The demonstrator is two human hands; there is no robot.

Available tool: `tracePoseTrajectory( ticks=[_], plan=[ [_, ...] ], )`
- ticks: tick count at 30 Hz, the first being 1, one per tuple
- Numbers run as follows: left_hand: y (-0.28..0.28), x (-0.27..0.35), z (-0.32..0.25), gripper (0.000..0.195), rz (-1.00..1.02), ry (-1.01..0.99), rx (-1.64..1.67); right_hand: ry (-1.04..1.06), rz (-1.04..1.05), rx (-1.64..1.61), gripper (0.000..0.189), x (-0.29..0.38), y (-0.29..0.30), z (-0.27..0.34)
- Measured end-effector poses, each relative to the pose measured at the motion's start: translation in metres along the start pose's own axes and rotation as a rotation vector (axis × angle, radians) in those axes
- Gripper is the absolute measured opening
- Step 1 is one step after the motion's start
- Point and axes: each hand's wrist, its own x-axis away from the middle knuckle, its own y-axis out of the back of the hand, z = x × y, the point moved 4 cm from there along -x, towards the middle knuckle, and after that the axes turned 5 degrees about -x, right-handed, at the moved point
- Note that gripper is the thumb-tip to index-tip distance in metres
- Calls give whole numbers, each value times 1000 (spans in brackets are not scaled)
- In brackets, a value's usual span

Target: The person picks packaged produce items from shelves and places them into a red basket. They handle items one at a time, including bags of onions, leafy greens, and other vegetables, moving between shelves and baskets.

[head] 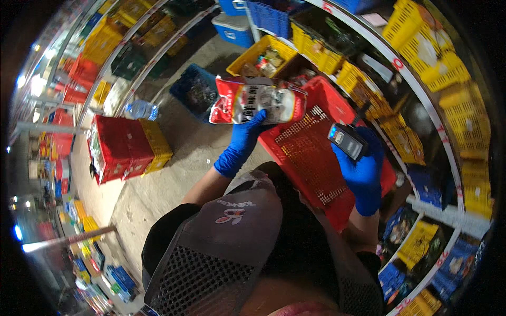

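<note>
My left hand (247,138), in a blue glove, grips a red, white and silver plastic food packet (257,100) that bears printed writing. On the right, my gloved right hand (359,162) holds a small dark handheld scanner (348,141) with a blue light lit on it. Beneath and between the hands lies a large red perforated plastic crate (302,158). A yellow crate (253,49) holding several packets stands beyond the left hand, and more packets lie between it and the red crate.
Shelves with yellow crates (363,91) and blue ones curve along the right. A dark blue crate (187,89) stands on the concrete floor. Stacked red and yellow crates (126,146) are at left, near a large clear water bottle (142,110). Blue cooler boxes (233,29) stand at the top.
</note>
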Motion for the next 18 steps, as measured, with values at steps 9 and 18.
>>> tracePoseTrajectory(
  ticks=[9,18],
  plan=[
    [-6,-27,12,44,29,71,4,131,-54,307,18,5,-2,0],
    [-4,-41,23,52,-63,188,-48,-86,-30,283,21,-12,-20,-14]
  ],
)
